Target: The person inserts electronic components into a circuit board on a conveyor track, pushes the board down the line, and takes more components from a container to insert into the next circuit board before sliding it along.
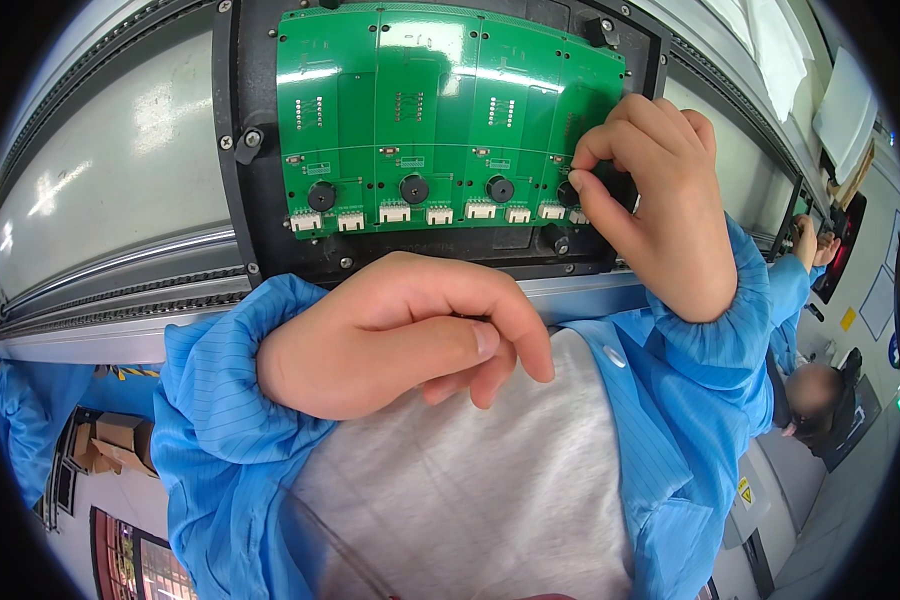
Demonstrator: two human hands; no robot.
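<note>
A green circuit board panel [425, 130] lies in a black frame [255, 215]. Round black buzzers [414, 189] stand in a row on it, with white pin connectors [394, 213] along its near edge. My right hand [660, 185] is over the panel's right end, thumb and forefinger pinched beside the rightmost buzzer [568, 194]; what lies between the fingertips is too small to make out. Nearer to me, my left hand [400, 335] hovers in front of the frame with curled fingers. A bit of something dark shows between its thumb and forefinger, mostly hidden.
Black knobs [249, 144] stick up from the frame around the panel. A metal conveyor rail [120, 335] with a chain runs along my side. At right, another person [810, 395] sits farther off; cardboard boxes [120, 440] are at lower left.
</note>
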